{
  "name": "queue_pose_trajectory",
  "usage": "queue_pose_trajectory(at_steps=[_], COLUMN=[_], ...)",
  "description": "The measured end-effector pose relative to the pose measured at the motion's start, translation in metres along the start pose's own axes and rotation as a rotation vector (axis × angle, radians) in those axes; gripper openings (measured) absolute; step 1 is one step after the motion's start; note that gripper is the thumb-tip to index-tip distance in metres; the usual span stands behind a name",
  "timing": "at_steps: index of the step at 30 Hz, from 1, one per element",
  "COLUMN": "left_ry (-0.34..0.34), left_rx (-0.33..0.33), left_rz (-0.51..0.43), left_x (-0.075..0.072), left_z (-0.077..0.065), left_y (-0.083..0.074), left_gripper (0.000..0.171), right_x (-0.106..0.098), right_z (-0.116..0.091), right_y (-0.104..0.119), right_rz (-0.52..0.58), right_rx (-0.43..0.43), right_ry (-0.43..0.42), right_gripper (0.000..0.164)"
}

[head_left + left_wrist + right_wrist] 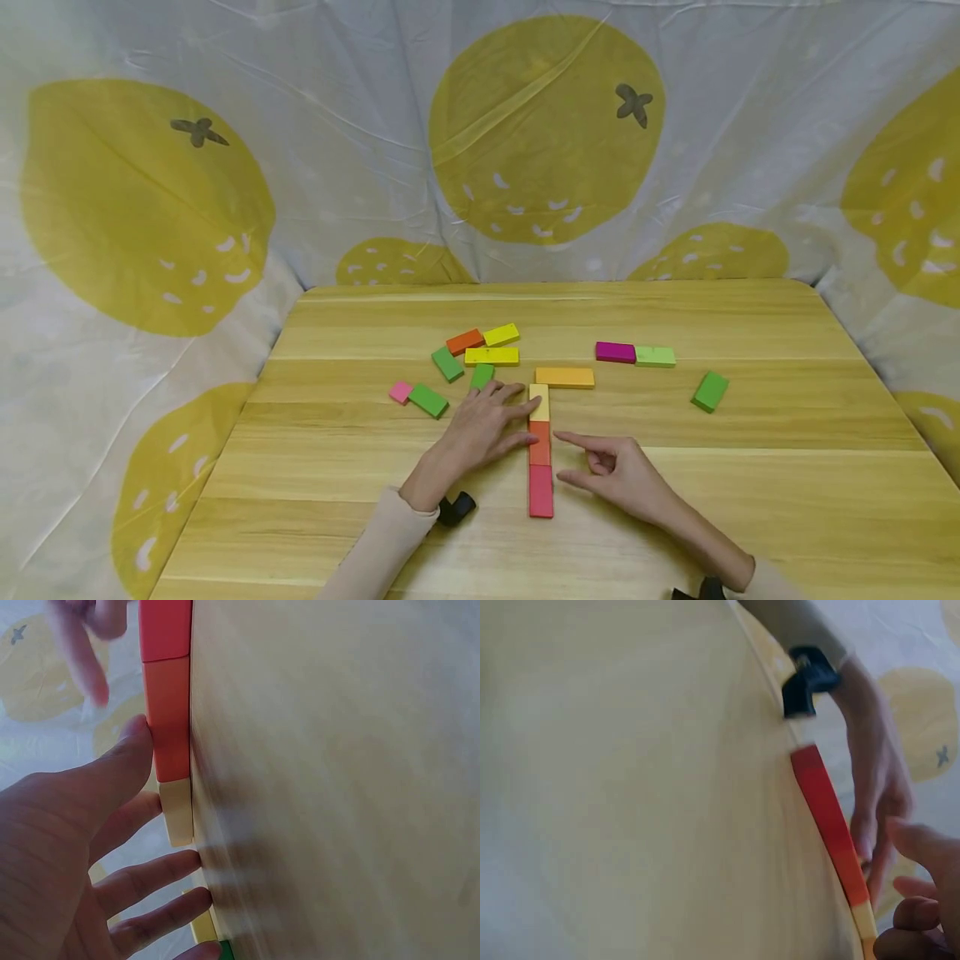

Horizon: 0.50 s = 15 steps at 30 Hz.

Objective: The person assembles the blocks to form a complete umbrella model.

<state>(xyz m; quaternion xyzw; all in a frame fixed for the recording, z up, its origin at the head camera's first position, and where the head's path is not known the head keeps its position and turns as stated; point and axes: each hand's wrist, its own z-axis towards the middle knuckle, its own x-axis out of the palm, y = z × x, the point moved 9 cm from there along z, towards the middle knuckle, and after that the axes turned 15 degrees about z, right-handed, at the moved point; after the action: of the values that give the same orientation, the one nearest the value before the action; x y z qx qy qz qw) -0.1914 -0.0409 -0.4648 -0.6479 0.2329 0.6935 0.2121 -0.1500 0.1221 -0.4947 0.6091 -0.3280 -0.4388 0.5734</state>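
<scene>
On table centre: three-block column, hands either side.
Left hand [480, 425], fingers straight, touches pale yellow block [538, 402] and orange block [539, 442]; right hand [618, 475], loosely open, hovers beside red block [541, 492], holding nothing.

No readable text, label, brand, number or sign appears on anything in view.

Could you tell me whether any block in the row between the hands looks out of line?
Nothing stands out: the cream block, orange block and red block lie end to end in a straight row, the left hand touching its side.
</scene>
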Motion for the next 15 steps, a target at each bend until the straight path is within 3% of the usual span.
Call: queue_pose_trajectory(at_steps=[7,15], left_ry=[0.000,0.009], left_rx=[-0.001,-0.006], left_rz=[0.019,0.004], left_x=[0.001,0.002], left_z=[0.001,0.001], left_y=[0.000,0.000], left_gripper=[0.057,0.057], right_x=[-0.031,-0.037], right_z=[0.036,0.068], right_y=[0.000,-0.011], right_rz=[-0.025,-0.075], right_rx=[-0.057,-0.002], right_ry=[-0.112,-0.158], right_gripper=[0.050,0.053])
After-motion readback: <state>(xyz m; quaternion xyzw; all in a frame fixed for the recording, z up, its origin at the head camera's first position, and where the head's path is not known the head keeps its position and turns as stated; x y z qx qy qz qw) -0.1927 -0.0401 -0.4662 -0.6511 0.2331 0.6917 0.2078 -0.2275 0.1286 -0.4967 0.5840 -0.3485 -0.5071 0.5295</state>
